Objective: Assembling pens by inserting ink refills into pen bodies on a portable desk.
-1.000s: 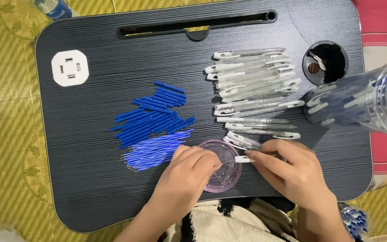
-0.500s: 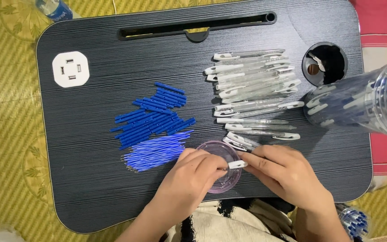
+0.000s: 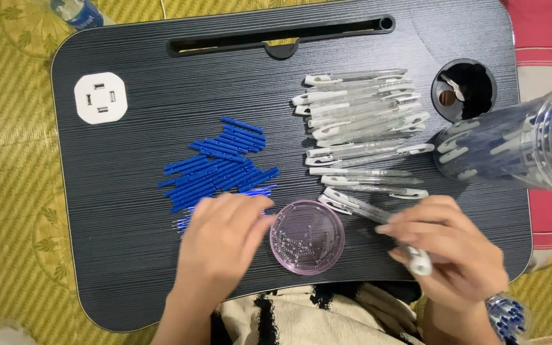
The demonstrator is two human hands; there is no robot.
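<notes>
Nearest the camera, at the bottom of the frame, the right hand (image 3: 455,252) pinches a clear pen barrel with a white cap (image 3: 416,259), its fingers curled narrowly around it at the lower right. The left hand (image 3: 222,239) lies palm down at lower centre, fingers loosely spread and holding nothing that shows, its tips over the near edge of the pile of blue pen parts (image 3: 222,163). Between the two hands, a small round pink dish (image 3: 306,236) sits on the black lap desk (image 3: 129,255); it holds tiny pieces, too small to tell apart.

Judging by what lies about, the work looks partway through. A good many blue parts remain loose at centre left, with thin refills partly hidden under the left hand. A row of clear barrels (image 3: 362,128) lies waiting at centre right, one just beside the right hand's fingertips. A clear plastic jar (image 3: 512,144) on its side at the right edge already holds a number of pens, which I take to be finished ones, and more blue-tipped pens (image 3: 506,316) show by the right wrist at the lower right corner.

Farther up, the desk's round cup hole (image 3: 464,89) holds a few small bits, a white square socket block (image 3: 100,97) sits at upper left, and a long slot (image 3: 276,38) runs along the top edge.
</notes>
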